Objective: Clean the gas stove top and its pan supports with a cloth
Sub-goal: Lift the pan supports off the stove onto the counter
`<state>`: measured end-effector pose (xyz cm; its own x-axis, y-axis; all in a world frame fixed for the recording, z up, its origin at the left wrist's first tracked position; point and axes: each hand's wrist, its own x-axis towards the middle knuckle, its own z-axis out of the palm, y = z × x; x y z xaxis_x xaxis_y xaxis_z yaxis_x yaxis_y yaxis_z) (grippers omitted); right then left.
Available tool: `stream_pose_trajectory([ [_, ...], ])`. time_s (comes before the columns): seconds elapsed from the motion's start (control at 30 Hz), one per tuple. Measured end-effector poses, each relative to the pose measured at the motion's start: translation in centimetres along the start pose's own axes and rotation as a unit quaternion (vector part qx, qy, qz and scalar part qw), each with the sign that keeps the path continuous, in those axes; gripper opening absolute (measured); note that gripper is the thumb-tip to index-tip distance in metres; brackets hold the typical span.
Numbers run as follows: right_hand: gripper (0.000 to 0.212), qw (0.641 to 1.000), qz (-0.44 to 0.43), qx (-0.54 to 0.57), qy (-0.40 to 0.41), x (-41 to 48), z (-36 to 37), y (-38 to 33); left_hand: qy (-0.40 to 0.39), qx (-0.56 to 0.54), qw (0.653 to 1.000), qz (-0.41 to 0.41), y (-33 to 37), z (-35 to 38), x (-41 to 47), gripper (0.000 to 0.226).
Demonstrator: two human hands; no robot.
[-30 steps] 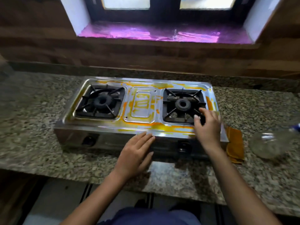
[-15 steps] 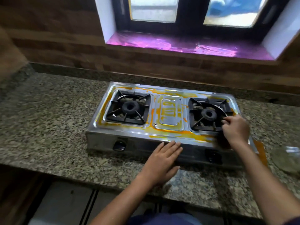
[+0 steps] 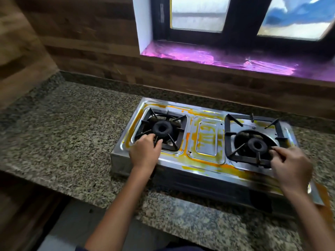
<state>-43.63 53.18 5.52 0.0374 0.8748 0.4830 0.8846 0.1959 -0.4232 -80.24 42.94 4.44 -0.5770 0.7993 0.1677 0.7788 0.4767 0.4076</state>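
Observation:
A steel two-burner gas stove (image 3: 206, 136) smeared with orange-yellow stains sits on the granite counter. My left hand (image 3: 145, 153) grips the front left corner of the left black pan support (image 3: 178, 134), which still sits in its well. My right hand (image 3: 290, 165) holds the front right edge of the right pan support (image 3: 230, 134), which is lifted and tilted above its burner (image 3: 257, 144). An orange cloth (image 3: 324, 196) peeks out at the stove's right end, mostly hidden by my right arm.
The speckled granite counter (image 3: 72, 134) stretches bare to the left of the stove. A wood-look wall (image 3: 90, 51) runs behind, with a window sill (image 3: 217, 57) lit purple above the stove. The counter's front edge drops to the floor (image 3: 76, 223).
My left hand moved from the stove's front edge onto the left pan support. My right hand has raised the right pan support off its seat. The view swung left.

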Motion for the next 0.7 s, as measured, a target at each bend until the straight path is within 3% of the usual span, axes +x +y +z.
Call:
stream_pose_trajectory([
  [0.13, 0.013, 0.999, 0.0, 0.03, -0.027, 0.1, 1.2, -1.4, -0.059, 0.107, 0.992, -0.018, 0.6, 0.5, 1.9, 0.038],
  [0.23, 0.013, 0.998, -0.009, 0.048, -0.041, 0.3, 2.5, -2.1, -0.072, 0.146, 0.987, -0.008, 1.1, 0.7, 2.5, 0.036],
  [0.5, 0.013, 0.986, -0.016, 0.144, -0.088, 0.7, 5.0, -4.5, -0.019, 0.156, 0.987, 0.033, 2.5, -0.7, 3.1, 0.034],
  [0.7, 0.013, 0.985, -0.004, 0.152, -0.085, -0.1, 4.5, -6.2, 0.012, 0.132, 0.991, 0.023, 3.4, -3.8, 6.8, 0.037],
])
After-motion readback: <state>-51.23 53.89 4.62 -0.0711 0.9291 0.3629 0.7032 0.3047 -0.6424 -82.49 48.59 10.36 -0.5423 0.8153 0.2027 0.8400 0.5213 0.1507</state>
